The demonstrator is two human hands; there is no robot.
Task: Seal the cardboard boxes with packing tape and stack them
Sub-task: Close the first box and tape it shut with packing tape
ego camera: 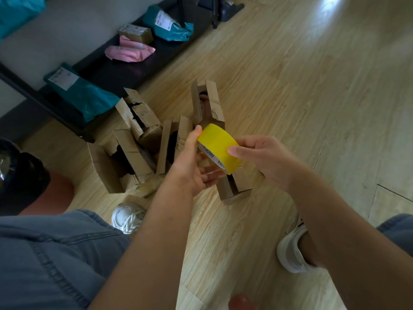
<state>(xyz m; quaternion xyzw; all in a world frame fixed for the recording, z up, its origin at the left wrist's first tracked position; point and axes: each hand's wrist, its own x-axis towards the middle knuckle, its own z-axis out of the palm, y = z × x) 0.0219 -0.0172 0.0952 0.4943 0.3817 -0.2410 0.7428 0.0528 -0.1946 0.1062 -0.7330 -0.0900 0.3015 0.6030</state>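
A yellow roll of packing tape (218, 143) is held in the air between both hands, above the floor. My left hand (190, 166) grips its left side, thumb on top and fingers under it. My right hand (261, 157) pinches its right edge, thumb on the outer face. Below and behind the roll, several small cardboard boxes stand on the wooden floor with their flaps open: one upright at the back (209, 104), one left of the roll (172, 144), a torn pair further left (125, 153), and one under my hands (234, 186).
A dark low shelf (116, 70) runs along the back left, carrying teal mailer bags (85, 95), pink bags (130, 50) and a small taped box (136, 32). My knees in blue denim and white shoes (128, 217) frame the near floor. Bare floor lies to the right.
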